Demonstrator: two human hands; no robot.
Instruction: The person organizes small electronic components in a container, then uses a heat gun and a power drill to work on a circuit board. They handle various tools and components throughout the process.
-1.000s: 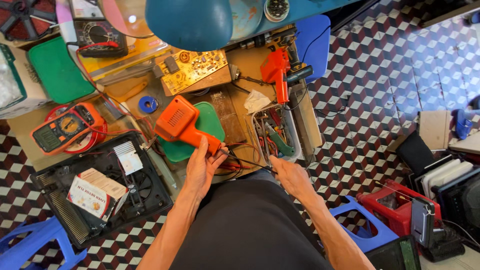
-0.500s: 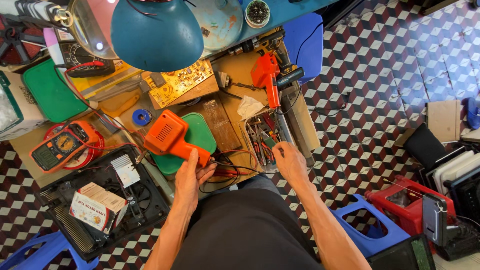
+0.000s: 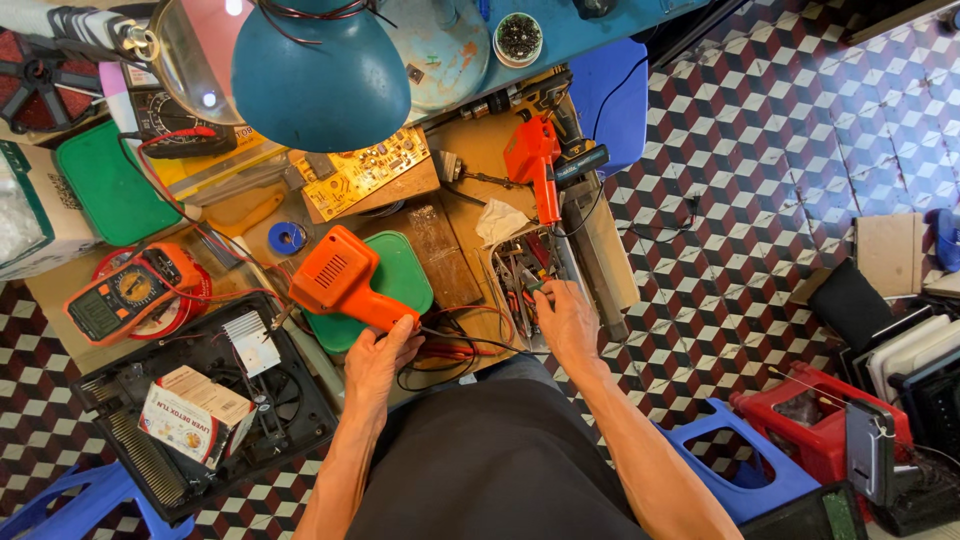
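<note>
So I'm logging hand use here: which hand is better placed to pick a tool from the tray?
Probably the right hand: its fingers already reach into the tool tray. The left hand grips the orange soldering gun, so it's occupied.

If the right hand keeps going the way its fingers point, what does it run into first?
The right hand points up into the open tray of small hand tools; its fingertips are already at them. Farther along lies the red power tool, though depth is unclear.

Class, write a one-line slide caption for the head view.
Left hand grips an orange soldering gun while the right hand reaches into a tool tray.
</note>
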